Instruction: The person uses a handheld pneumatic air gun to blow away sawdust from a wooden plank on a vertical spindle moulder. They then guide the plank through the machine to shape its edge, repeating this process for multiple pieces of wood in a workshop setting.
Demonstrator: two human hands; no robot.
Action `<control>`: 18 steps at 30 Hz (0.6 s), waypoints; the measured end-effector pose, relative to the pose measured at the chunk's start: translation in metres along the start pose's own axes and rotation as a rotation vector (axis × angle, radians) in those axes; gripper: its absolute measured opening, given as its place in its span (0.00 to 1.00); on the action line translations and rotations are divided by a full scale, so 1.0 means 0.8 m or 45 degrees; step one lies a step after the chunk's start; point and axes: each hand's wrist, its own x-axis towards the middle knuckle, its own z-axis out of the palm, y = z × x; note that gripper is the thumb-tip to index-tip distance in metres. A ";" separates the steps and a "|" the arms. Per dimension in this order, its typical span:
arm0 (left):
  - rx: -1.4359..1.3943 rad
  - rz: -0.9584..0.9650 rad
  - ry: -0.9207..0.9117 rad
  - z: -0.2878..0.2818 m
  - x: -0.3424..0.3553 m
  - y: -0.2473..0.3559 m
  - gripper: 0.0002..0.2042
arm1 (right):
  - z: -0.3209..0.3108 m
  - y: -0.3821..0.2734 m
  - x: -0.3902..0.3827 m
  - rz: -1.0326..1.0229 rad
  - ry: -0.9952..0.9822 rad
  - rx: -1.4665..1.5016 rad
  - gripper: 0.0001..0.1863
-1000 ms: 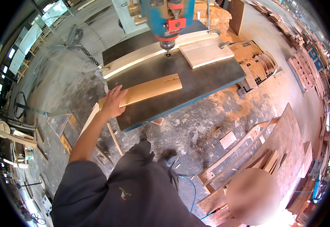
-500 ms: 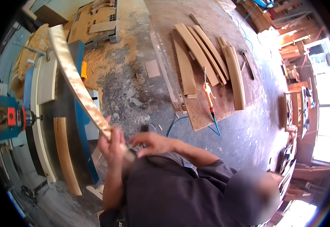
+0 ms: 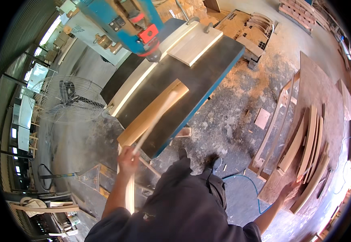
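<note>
My left hand (image 3: 128, 160) grips a long, thin, curved wooden strip (image 3: 150, 128). Its blurred upper part crosses in front of the machine table, and its lower end hangs below my fist along my forearm. At the right, my right hand (image 3: 290, 189) closes on an orange air blow gun (image 3: 300, 177) lying at the workbench's near end; the fingers hide most of its handle. Several curved wooden pieces (image 3: 304, 151) lie beside that hand. On the dark machine table (image 3: 207, 68) rests another curved wooden piece (image 3: 147, 116), behind the held strip.
A teal drill press head (image 3: 133, 30) overhangs the table, where a wooden fence (image 3: 137, 86) and a flat board (image 3: 197, 40) are set. A wire-caged fan (image 3: 68, 97) stands left. The blue hose (image 3: 252, 187) trails over the floor to the brown workbench (image 3: 312, 80). Sawdust covers the far floor.
My view has swung left toward the drill press. My right hand has left the strip's lower end and reached right to the blow gun. The left hand still holds the strip.
</note>
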 end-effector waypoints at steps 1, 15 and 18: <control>0.162 0.029 0.043 -0.015 0.002 -0.021 0.09 | -0.007 0.001 -0.001 -0.232 0.186 0.248 0.24; 0.397 0.093 0.105 0.050 0.160 -0.212 0.23 | -0.155 -0.603 -0.261 -1.159 -0.679 0.527 0.22; 0.410 0.052 0.119 0.077 0.175 -0.238 0.22 | -0.161 -0.619 -0.287 -1.175 -0.625 0.639 0.22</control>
